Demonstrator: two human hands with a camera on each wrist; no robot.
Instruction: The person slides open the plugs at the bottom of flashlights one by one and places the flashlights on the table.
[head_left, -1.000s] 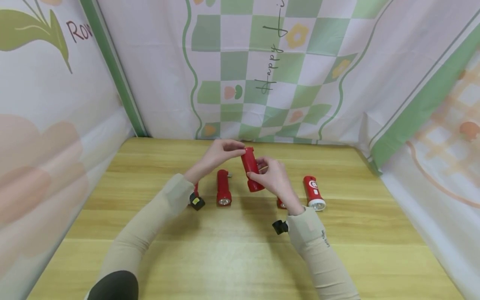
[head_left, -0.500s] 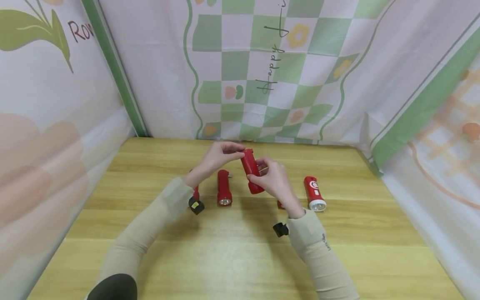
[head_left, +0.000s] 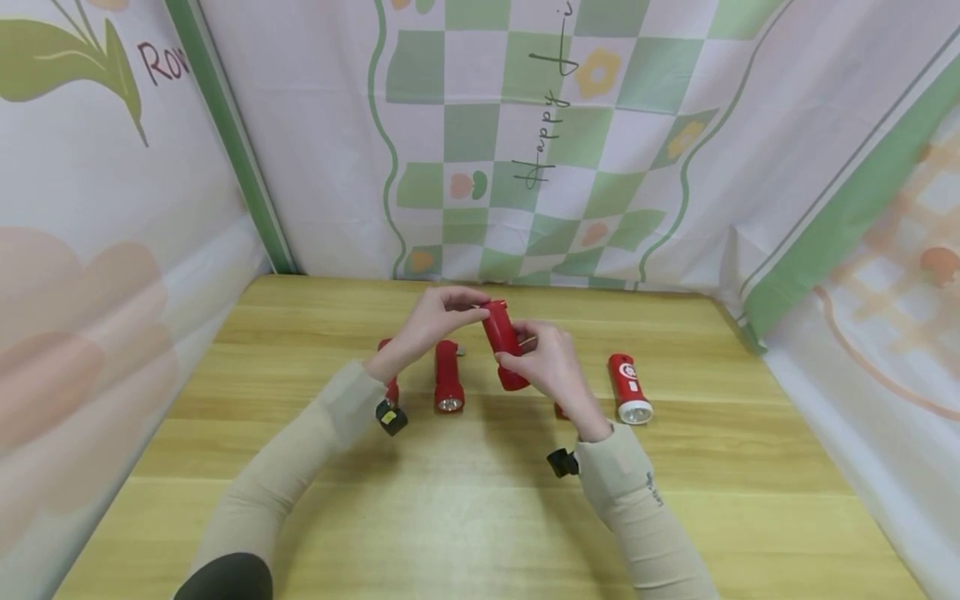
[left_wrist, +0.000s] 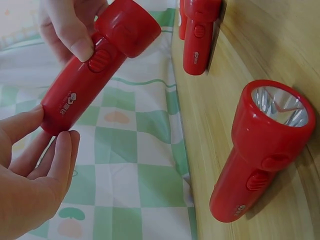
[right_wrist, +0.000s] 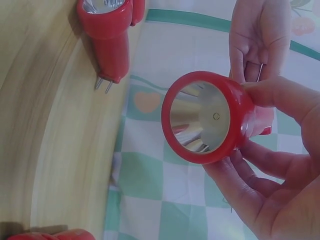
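A red flashlight point(head_left: 501, 342) is held up over the table, tilted with its head towards the person. My left hand point(head_left: 442, 321) pinches its tail end between thumb and fingers. Near the flashlight's head, my right hand point(head_left: 547, 358) grips the body; in the left wrist view the right thumb point(left_wrist: 82, 49) lies at the ribbed switch point(left_wrist: 100, 60). The right wrist view looks into the silvery reflector point(right_wrist: 200, 117), which appears unlit. A red flashlight with two metal prongs point(right_wrist: 110, 50) lies on the table beside the hands.
On the wooden table point(head_left: 480, 508), another red flashlight point(head_left: 391, 392) lies partly hidden under the left wrist. One more point(head_left: 561, 410) shows only a bit behind the right wrist. A red-and-white flashlight point(head_left: 628, 387) lies at right. Patterned curtains point(head_left: 517, 150) enclose the table.
Both hands and the held flashlight have sunk slightly towards the table. The grip looks the same, and the other flashlights stay in place.
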